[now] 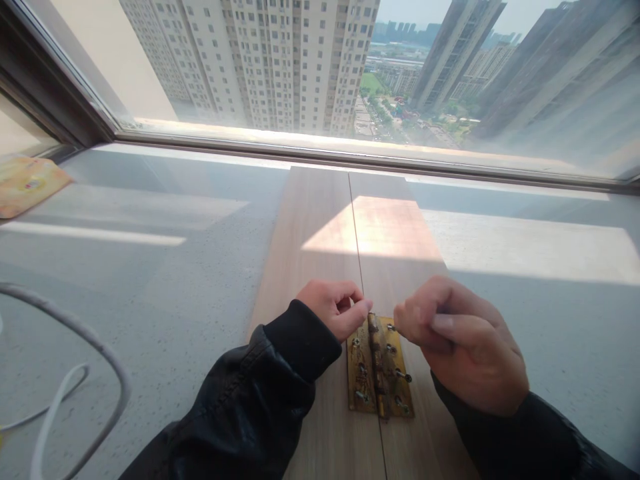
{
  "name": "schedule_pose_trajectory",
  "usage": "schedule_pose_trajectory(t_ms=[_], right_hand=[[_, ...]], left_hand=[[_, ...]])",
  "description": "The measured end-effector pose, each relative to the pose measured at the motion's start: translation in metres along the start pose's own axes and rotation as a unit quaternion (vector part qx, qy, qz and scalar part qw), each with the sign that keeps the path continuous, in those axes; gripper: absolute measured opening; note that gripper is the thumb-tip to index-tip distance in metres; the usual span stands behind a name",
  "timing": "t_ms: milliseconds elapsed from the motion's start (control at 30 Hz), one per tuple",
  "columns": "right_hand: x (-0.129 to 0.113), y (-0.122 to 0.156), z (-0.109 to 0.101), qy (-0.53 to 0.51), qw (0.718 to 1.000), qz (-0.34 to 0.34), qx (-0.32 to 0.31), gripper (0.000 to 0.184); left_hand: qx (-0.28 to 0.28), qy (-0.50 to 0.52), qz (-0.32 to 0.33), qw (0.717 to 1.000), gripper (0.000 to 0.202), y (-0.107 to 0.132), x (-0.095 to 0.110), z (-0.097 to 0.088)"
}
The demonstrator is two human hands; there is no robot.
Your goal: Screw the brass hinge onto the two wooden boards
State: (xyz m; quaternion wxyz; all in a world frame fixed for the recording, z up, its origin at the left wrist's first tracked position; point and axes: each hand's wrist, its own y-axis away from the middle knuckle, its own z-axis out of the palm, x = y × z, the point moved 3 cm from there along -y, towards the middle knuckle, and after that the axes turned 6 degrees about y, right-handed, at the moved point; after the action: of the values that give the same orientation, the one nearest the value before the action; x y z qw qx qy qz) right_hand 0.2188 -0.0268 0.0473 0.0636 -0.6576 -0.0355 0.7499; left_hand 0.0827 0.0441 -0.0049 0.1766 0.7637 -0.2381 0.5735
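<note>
A worn brass-coloured butt hinge lies unfolded across the seam between two pale wooden boards. Several screws stand in the holes of its two leaves, some of them leaning. My left hand is closed in a pinch, with thumb and forefinger tips at the top end of the hinge's barrel. To the right of the hinge, my right hand is closed with its fingers curled in, close to the upper right screw. What either hand holds, if anything, is hidden.
The boards rest on a speckled white sill and reach to the window frame. A grey-white cable loops at the left. An orange-yellow packet lies at the far left. Tall buildings show beyond the glass.
</note>
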Motion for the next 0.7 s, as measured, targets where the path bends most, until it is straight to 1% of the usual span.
schedule_pose_trajectory(t_ms=[67, 100, 167, 200, 267, 300, 367, 433, 500, 533, 567, 633, 667, 700], right_hand=[[-0.003, -0.002, 0.000, -0.028, 0.999, -0.016, 0.005, 0.012], [-0.004, -0.001, -0.001, -0.014, 0.999, -0.029, 0.019, 0.010], [-0.005, 0.004, -0.002, 0.067, 0.994, -0.043, 0.068, 0.007], [-0.004, 0.008, -0.002, 0.119, 0.987, -0.043, 0.099, 0.007], [-0.002, 0.017, 0.000, 0.201, 0.964, -0.043, 0.168, 0.010], [0.000, 0.021, 0.002, 0.221, 0.953, -0.051, 0.199, 0.010], [0.002, 0.027, 0.007, 0.224, 0.941, -0.081, 0.239, 0.010], [0.003, 0.030, 0.010, 0.212, 0.939, -0.108, 0.247, 0.010], [0.002, 0.029, 0.008, 0.212, 0.945, -0.102, 0.228, 0.010], [0.001, 0.027, 0.006, 0.207, 0.953, -0.080, 0.206, 0.011], [0.000, 0.025, 0.003, 0.192, 0.965, -0.046, 0.172, 0.012], [0.000, 0.019, -0.003, 0.135, 0.987, 0.018, 0.084, 0.017], [-0.001, 0.016, -0.005, 0.097, 0.994, 0.033, 0.037, 0.018], [-0.002, 0.013, -0.006, 0.060, 0.998, 0.032, -0.001, 0.018]], left_hand=[[0.000, 0.001, -0.001, 1.000, 0.028, 0.000, 0.000, 0.000], [0.000, 0.002, -0.002, 1.000, 0.028, 0.000, 0.000, 0.000], [0.002, 0.005, -0.002, 1.000, 0.028, 0.001, -0.001, 0.000], [0.003, 0.005, -0.002, 1.000, 0.028, 0.001, -0.001, 0.000], [0.002, 0.006, -0.002, 1.000, 0.028, 0.001, -0.001, 0.000], [0.001, 0.007, -0.001, 1.000, 0.029, 0.001, -0.001, 0.000], [0.001, 0.007, -0.002, 1.000, 0.029, 0.000, -0.001, 0.000], [0.002, 0.007, -0.003, 1.000, 0.028, 0.000, -0.001, -0.001], [0.002, 0.007, -0.003, 1.000, 0.028, 0.000, -0.001, -0.001], [0.002, 0.007, -0.003, 1.000, 0.028, 0.000, -0.001, -0.001], [0.001, 0.006, -0.003, 1.000, 0.027, 0.000, -0.001, -0.001], [0.001, 0.005, -0.003, 1.000, 0.027, 0.000, -0.002, -0.001], [0.000, 0.005, -0.003, 1.000, 0.027, 0.000, -0.001, -0.001], [0.000, 0.004, -0.002, 1.000, 0.028, 0.000, -0.001, 0.000]])
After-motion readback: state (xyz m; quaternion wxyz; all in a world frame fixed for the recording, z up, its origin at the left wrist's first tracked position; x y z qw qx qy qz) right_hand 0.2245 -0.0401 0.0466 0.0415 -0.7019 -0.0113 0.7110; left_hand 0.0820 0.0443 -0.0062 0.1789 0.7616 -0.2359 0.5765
